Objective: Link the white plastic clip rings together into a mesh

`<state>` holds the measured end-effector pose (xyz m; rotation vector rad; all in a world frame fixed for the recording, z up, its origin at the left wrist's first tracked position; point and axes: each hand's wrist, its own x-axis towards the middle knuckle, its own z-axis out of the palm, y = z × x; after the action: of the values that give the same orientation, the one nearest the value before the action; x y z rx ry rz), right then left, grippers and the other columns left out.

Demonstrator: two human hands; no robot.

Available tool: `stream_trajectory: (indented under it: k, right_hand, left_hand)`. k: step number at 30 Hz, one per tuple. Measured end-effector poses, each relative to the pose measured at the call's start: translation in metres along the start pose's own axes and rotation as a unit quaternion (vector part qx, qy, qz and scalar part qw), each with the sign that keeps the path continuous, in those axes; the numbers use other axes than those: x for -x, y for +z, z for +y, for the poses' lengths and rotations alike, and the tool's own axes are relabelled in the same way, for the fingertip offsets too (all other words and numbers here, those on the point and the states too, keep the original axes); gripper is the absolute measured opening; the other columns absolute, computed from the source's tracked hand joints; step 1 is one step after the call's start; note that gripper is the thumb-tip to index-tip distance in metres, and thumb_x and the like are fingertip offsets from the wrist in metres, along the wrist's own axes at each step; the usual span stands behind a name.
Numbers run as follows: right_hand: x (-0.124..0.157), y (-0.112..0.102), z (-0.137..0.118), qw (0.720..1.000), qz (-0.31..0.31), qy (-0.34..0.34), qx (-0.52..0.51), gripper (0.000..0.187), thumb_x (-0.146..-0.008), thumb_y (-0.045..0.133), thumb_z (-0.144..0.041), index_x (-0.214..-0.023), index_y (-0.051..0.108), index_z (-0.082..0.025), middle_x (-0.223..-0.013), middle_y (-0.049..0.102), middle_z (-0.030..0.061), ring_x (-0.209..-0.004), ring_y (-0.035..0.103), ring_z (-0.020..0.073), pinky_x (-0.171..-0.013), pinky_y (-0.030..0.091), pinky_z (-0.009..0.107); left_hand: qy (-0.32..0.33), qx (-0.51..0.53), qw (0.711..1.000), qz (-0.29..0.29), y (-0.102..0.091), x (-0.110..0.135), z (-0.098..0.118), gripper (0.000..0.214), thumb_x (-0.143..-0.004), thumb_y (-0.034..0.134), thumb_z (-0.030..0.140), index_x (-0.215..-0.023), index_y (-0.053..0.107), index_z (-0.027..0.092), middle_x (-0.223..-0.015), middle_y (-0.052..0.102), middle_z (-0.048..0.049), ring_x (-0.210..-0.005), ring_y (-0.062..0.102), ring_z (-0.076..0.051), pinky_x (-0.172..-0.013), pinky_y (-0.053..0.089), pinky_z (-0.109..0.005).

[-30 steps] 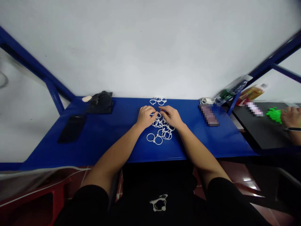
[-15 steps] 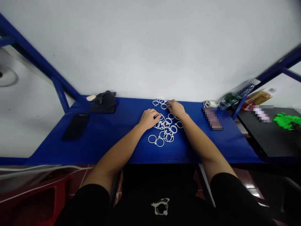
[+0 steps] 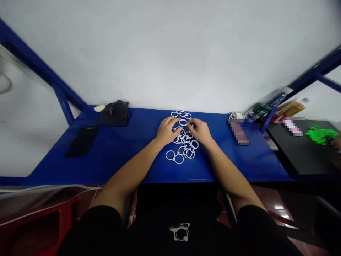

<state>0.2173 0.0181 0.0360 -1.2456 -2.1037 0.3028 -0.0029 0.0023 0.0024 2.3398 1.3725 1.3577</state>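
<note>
Rings [image 3: 183, 145] — thin white ones, many of them — lie in a loose heap at the middle of the frame on the blue table [image 3: 128, 156], with a smaller cluster [image 3: 181, 114] set apart just above it, close to the wall. Several in the heap look hooked into one another, though the detail is too fine to say how many. Both hands meet over the gap between the two lots. The right hand [image 3: 201, 131] pinches one ring [image 3: 183, 122] between thumb and fingertips, and the left hand [image 3: 165, 130] has its fingers curled at that same ring's other side; whether it truly grips it I cannot tell.

Judging by how things lie, the work is only part way — the small upper cluster may be the finished share, while most of the rings are in the heap below the hands.

Elsewhere: a black cloth [image 3: 115, 113] and a dark phone [image 3: 82, 140] at the left of the frame, a blurred-out flat object [image 3: 238, 132] at the right, bottles [image 3: 269, 105] in the corner, and green pieces [image 3: 321, 135] on a black table at far right.
</note>
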Motion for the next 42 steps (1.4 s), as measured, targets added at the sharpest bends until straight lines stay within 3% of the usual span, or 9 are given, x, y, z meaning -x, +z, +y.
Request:
stream_trajectory:
  k: [4,10,18,24,27,29,33,37,42]
  right_hand:
    - [0.01,0.007,-0.008,0.999,0.002,-0.029,-0.042,0.018,-0.1,0.061,-0.029,-0.106,0.075,-0.022,-0.094,0.077,0.0061,-0.08,0.068,0.0208,-0.077,0.054,0.034]
    - [0.012,0.012,-0.006,0.996,0.001,-0.055,-0.068,0.017,-0.101,0.059,-0.026,-0.108,0.075,-0.023,-0.1,0.077,0.0077,-0.091,0.07,0.0233,-0.087,0.056,0.038]
    - [0.013,0.017,-0.005,0.995,-0.007,-0.058,-0.079,0.016,-0.101,0.058,-0.025,-0.102,0.074,-0.023,-0.098,0.077,0.0076,-0.089,0.07,0.023,-0.086,0.056,0.037]
    - [0.007,0.015,0.004,0.996,-0.037,-0.061,-0.057,0.025,-0.103,0.059,-0.035,-0.116,0.076,-0.022,-0.103,0.078,0.009,-0.092,0.07,0.0241,-0.088,0.057,0.04]
    - [-0.003,0.012,0.022,0.997,-0.05,-0.051,0.014,0.033,-0.105,0.055,-0.036,-0.128,0.074,-0.02,-0.124,0.076,0.0148,-0.113,0.068,0.0304,-0.104,0.052,0.05]
    - [-0.01,0.014,0.037,0.995,-0.051,-0.004,0.082,0.039,-0.105,0.057,-0.04,-0.136,0.071,-0.021,-0.141,0.069,0.0175,-0.131,0.061,0.0365,-0.115,0.043,0.062]
    - [-0.014,0.023,0.057,0.983,-0.08,0.079,0.148,0.054,-0.1,0.064,-0.056,-0.146,0.064,-0.029,-0.152,0.062,0.015,-0.146,0.047,0.0442,-0.119,0.025,0.081]
    - [-0.009,0.028,0.057,0.986,-0.052,0.043,0.156,0.036,-0.102,0.062,-0.044,-0.133,0.073,-0.028,-0.137,0.073,0.0126,-0.136,0.056,0.0401,-0.121,0.022,0.08]
    - [-0.008,0.02,0.046,0.987,0.011,0.043,0.157,0.019,-0.099,0.061,-0.024,-0.104,0.079,-0.023,-0.106,0.081,0.0113,-0.109,0.068,0.0336,-0.117,0.037,0.067]
  left_hand:
    - [0.034,-0.008,0.999,-0.028,0.003,0.002,0.003,0.035,-0.096,0.076,0.03,-0.13,0.071,0.023,-0.132,0.072,-0.0099,-0.124,0.066,-0.028,-0.108,0.05,-0.048]
    - [0.021,0.007,0.998,-0.059,0.009,0.004,-0.002,0.027,-0.098,0.073,0.027,-0.124,0.073,0.023,-0.124,0.076,-0.0078,-0.116,0.07,-0.026,-0.103,0.052,-0.045]
    - [0.021,0.006,0.997,-0.079,0.009,0.004,-0.002,0.023,-0.098,0.073,0.026,-0.121,0.073,0.024,-0.122,0.074,-0.0076,-0.115,0.068,-0.025,-0.102,0.052,-0.045]
    - [-0.008,-0.015,0.996,-0.093,0.009,0.005,-0.008,0.024,-0.1,0.07,0.031,-0.123,0.074,0.024,-0.123,0.073,-0.0084,-0.114,0.068,-0.027,-0.1,0.051,-0.045]
    - [-0.028,-0.027,0.994,-0.103,0.012,0.005,-0.011,0.026,-0.097,0.075,0.036,-0.121,0.076,0.025,-0.122,0.074,-0.0074,-0.113,0.068,-0.028,-0.101,0.05,-0.047]
    - [-0.028,-0.03,0.993,-0.115,0.014,0.005,-0.012,0.028,-0.095,0.078,0.042,-0.118,0.077,0.026,-0.12,0.076,-0.0068,-0.112,0.068,-0.028,-0.103,0.048,-0.049]
    - [-0.016,-0.02,0.991,-0.131,0.017,0.006,-0.011,0.028,-0.098,0.074,0.048,-0.115,0.077,0.026,-0.114,0.077,-0.0058,-0.108,0.069,-0.026,-0.105,0.046,-0.049]
    - [-0.017,-0.01,0.991,-0.132,0.015,0.005,-0.01,0.024,-0.101,0.071,0.046,-0.114,0.077,0.026,-0.113,0.078,-0.0046,-0.107,0.069,-0.025,-0.104,0.047,-0.048]
    - [-0.024,-0.012,0.991,-0.129,0.014,0.004,-0.01,0.02,-0.099,0.073,0.041,-0.113,0.077,0.027,-0.113,0.078,-0.0044,-0.106,0.07,-0.026,-0.102,0.049,-0.048]
